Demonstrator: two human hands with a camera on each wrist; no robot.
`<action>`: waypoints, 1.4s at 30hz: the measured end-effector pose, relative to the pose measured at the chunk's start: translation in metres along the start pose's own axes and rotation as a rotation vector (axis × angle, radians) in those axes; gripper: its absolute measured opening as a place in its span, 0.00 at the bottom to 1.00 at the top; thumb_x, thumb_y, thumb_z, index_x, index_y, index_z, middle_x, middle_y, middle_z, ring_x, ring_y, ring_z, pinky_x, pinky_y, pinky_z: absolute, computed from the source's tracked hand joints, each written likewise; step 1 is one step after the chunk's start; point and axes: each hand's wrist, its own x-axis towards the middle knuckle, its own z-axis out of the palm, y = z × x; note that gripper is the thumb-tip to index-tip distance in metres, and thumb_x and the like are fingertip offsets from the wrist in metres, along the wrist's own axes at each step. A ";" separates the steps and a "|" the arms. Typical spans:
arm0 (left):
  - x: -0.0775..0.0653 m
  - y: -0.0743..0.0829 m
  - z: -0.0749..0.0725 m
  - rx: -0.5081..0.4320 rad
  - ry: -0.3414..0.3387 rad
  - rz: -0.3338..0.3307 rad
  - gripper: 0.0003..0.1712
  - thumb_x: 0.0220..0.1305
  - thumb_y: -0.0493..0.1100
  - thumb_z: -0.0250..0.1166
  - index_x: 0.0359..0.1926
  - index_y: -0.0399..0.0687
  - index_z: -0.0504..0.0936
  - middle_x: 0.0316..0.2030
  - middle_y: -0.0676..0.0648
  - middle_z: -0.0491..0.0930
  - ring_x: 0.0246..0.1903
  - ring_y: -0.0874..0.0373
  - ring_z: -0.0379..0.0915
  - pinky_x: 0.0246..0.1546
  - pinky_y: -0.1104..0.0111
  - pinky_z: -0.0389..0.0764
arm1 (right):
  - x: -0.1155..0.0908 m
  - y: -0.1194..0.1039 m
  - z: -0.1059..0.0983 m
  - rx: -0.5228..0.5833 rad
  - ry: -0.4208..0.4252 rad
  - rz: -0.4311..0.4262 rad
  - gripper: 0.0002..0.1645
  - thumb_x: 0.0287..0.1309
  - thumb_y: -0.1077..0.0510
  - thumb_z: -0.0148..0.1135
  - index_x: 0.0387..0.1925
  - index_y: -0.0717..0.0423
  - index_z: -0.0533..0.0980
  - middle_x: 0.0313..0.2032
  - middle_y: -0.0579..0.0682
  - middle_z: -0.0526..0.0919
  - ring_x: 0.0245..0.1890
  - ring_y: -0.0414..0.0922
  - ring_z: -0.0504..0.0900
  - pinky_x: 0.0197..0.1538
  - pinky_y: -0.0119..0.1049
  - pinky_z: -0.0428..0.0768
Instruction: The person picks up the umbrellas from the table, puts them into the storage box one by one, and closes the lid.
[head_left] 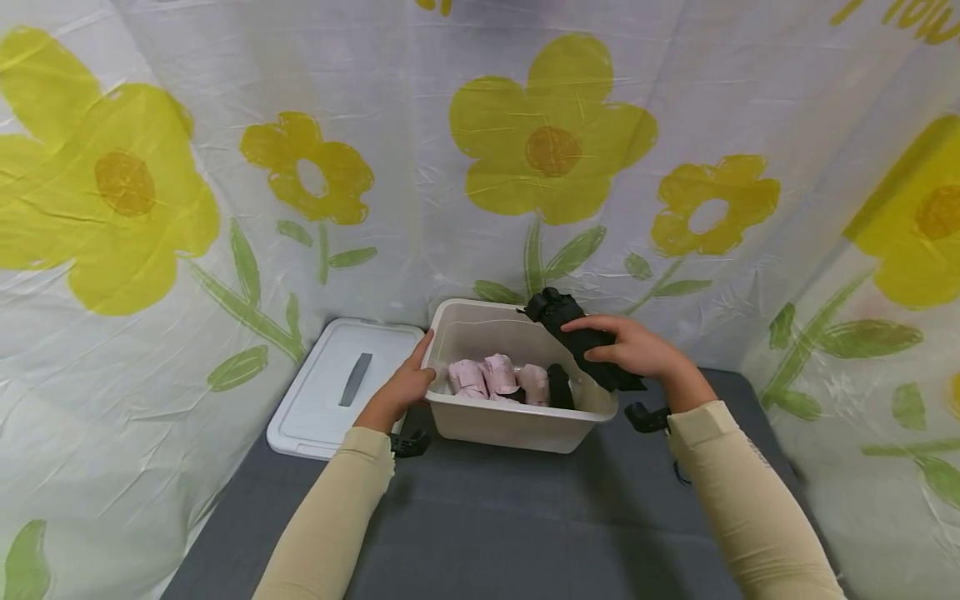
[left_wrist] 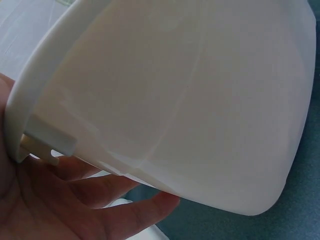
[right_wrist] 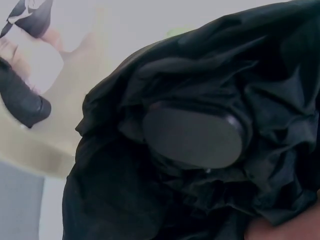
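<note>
My right hand (head_left: 636,346) grips a folded black umbrella (head_left: 570,333) by its loose cloth, holding it slantwise over the right end of a beige plastic storage bin (head_left: 495,423). The umbrella's flat oval handle end (right_wrist: 195,136) shows amid crumpled cloth in the right wrist view. My left hand (head_left: 408,383) holds the bin's left end at the rim, its fingers (left_wrist: 135,215) along the outer wall. Inside the bin, several pink rolled bundles (head_left: 498,375) lie side by side. Next to them on the right is a dark rolled bundle (head_left: 559,387).
A white lid (head_left: 318,400) with a grey handle (head_left: 356,380) lies left of the bin on the dark grey table (head_left: 510,517). Behind stands a pale curtain (head_left: 405,167) printed with yellow flowers, close to the bin's back. A thin dark loop hangs near the right wrist.
</note>
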 end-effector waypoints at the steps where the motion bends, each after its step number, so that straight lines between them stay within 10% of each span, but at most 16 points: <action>1: 0.000 0.000 0.000 0.001 0.002 0.003 0.46 0.67 0.34 0.42 0.76 0.74 0.35 0.77 0.40 0.38 0.67 0.32 0.55 0.49 0.37 0.74 | 0.002 -0.001 0.001 0.002 -0.005 0.000 0.30 0.61 0.60 0.60 0.65 0.42 0.71 0.69 0.51 0.67 0.71 0.57 0.61 0.65 0.61 0.64; 34: 0.000 0.002 -0.001 0.021 0.018 0.012 0.44 0.68 0.35 0.42 0.76 0.73 0.37 0.77 0.41 0.39 0.69 0.35 0.52 0.51 0.38 0.74 | 0.071 -0.008 0.044 -0.047 -0.096 0.009 0.30 0.56 0.62 0.60 0.60 0.37 0.76 0.68 0.49 0.69 0.69 0.53 0.65 0.64 0.55 0.69; 42: -0.023 0.029 0.000 0.033 -0.010 0.004 0.44 0.66 0.32 0.42 0.78 0.60 0.36 0.77 0.37 0.38 0.71 0.34 0.48 0.55 0.38 0.70 | 0.086 -0.002 0.058 0.052 -0.152 -0.005 0.31 0.55 0.66 0.58 0.62 0.45 0.75 0.69 0.52 0.67 0.70 0.54 0.63 0.64 0.54 0.68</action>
